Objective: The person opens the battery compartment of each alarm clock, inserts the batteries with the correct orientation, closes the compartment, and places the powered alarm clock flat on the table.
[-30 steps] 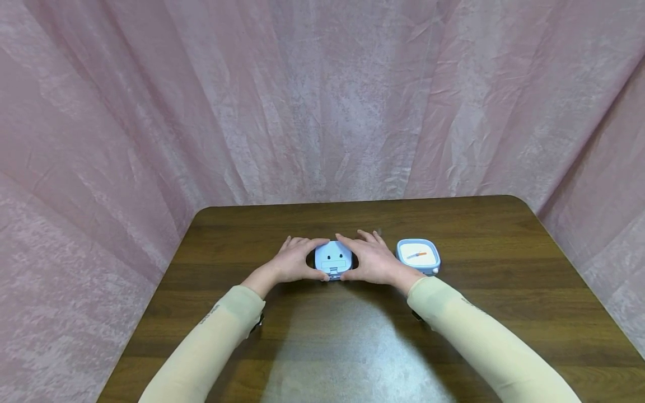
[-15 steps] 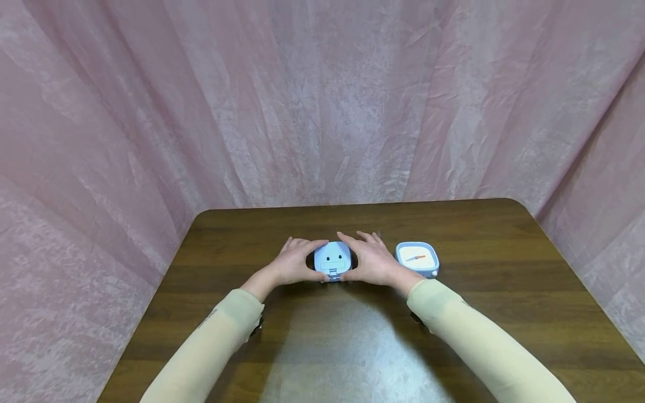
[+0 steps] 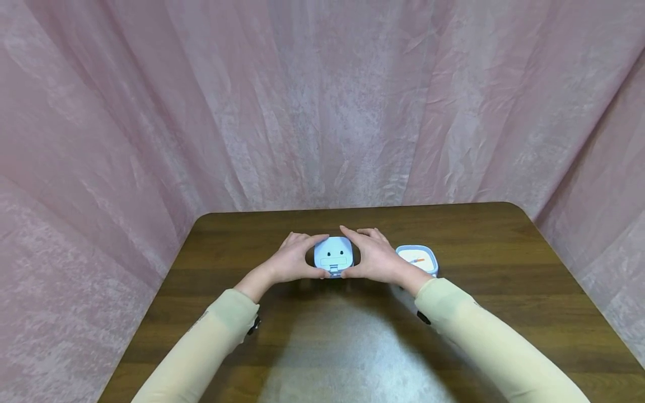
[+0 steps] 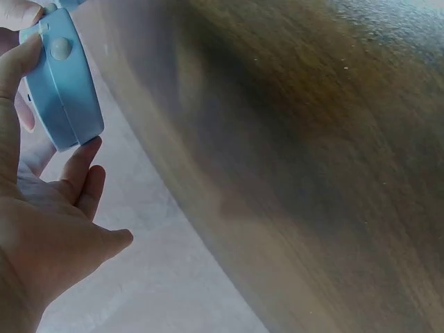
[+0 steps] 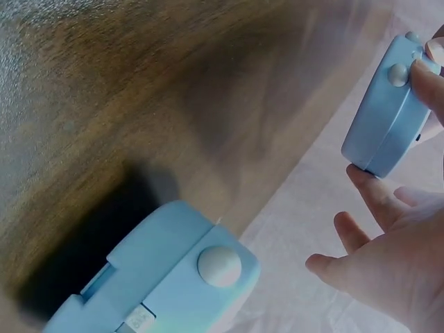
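Observation:
A small light blue clock [image 3: 333, 258] is held between both hands, its back with two black knobs and a rectangular cover facing the head camera. My left hand [image 3: 288, 262] grips its left side, thumb at the near edge and index finger at the far edge. Across from it, my right hand [image 3: 377, 259] pinches the right side in the same way. The left wrist view shows the clock's edge [image 4: 64, 87] with a white round foot, fingertips against it. A similar clock edge [image 5: 385, 114] sits between the fingers in the right wrist view.
A second blue clock [image 3: 418, 256] lies face up right of the right hand, with a white face and orange-tipped hand; the right wrist partly hides it. A brown wooden table [image 3: 327, 352] lies beneath. Pink curtains [image 3: 312, 101] hang behind and at the sides.
Both hands have raised the held clock slightly, and its top edge sits higher. The right forearm has shifted a little and covers more of the second clock.

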{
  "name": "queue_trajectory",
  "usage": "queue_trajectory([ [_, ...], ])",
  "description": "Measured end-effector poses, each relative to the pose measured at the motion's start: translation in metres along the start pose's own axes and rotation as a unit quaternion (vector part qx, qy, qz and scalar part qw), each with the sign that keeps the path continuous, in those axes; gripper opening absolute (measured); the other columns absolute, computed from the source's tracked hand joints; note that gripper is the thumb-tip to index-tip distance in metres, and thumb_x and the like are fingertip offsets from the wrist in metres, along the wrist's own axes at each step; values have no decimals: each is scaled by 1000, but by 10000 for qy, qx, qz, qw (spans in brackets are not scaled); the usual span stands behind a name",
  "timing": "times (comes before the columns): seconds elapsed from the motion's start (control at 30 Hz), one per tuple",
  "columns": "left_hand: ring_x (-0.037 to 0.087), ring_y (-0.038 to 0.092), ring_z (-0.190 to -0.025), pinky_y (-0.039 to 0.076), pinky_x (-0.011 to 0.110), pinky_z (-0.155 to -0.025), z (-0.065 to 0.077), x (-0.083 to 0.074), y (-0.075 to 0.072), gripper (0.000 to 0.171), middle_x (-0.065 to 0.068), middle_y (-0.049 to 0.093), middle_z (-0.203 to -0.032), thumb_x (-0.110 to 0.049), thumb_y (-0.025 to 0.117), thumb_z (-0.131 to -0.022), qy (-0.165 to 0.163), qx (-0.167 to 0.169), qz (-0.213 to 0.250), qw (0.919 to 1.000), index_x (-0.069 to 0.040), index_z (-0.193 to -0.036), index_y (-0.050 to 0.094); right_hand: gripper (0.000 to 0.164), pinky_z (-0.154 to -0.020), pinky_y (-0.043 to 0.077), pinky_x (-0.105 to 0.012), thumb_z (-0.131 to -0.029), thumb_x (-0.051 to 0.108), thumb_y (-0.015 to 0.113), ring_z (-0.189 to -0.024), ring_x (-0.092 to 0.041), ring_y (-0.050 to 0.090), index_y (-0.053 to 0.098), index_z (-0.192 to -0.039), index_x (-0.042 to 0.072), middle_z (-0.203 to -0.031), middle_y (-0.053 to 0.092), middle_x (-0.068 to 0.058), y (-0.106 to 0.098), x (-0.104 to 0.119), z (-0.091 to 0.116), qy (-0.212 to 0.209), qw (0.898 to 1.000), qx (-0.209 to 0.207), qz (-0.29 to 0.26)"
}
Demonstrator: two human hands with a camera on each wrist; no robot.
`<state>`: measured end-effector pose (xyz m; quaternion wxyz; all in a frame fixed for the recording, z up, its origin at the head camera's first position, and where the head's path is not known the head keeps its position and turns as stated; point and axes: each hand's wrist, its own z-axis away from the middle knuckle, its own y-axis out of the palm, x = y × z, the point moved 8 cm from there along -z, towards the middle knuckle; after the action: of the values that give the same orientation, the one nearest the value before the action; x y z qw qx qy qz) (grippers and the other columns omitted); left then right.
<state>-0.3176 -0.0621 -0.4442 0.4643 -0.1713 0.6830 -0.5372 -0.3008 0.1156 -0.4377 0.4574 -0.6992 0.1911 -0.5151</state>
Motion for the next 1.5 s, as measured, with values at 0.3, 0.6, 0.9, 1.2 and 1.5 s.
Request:
queue_trajectory([
  [0.3,24,40,-126,34,50,-106,2,-5,-3,96,3,57,-135,-59,84,-78,-36,9,131,9999,-24,-157,43,113,-117,19,-57,-74,48,90,-144,-31,31,29,-163,16,-153,50,-7,-5,5,0,-22,10000,6,70],
  [0.6,23,41,-124,32,50,-108,3,-12,-6,96,2,56,-135,-57,84,-78,75,22,172,9998,-24,-157,43,108,-114,27,-55,-72,48,89,-139,-33,34,38,-158,8,-144,52,-12,-5,7,-1,-135,9997,88,198],
  [0.9,24,39,-127,33,51,-107,2,-13,-5,95,2,55,-138,-57,84,-78,48,109,246,9996,-27,-158,42,94,-110,32,-52,-69,46,90,-133,-33,38,52,-148,10,-134,57,-9,-6,7,-2,-163,9996,64,225],
  [1.2,29,32,-140,20,57,-116,5,-12,-8,104,4,44,-154,-65,81,-78,60,136,257,9996,-30,-163,30,92,-108,33,-52,-69,43,91,-134,-32,38,52,-147,15,-133,56,-7,-9,2,-2,-56,10000,-64,-18],
  [1.5,27,21,-148,25,61,-115,12,0,-16,113,1,32,-163,-68,82,-74,-247,-6,670,9975,-37,-164,22,96,-109,32,-58,-69,42,91,-140,-34,31,48,-151,15,-139,53,-10,-14,-7,2,157,9986,-213,-447],
])
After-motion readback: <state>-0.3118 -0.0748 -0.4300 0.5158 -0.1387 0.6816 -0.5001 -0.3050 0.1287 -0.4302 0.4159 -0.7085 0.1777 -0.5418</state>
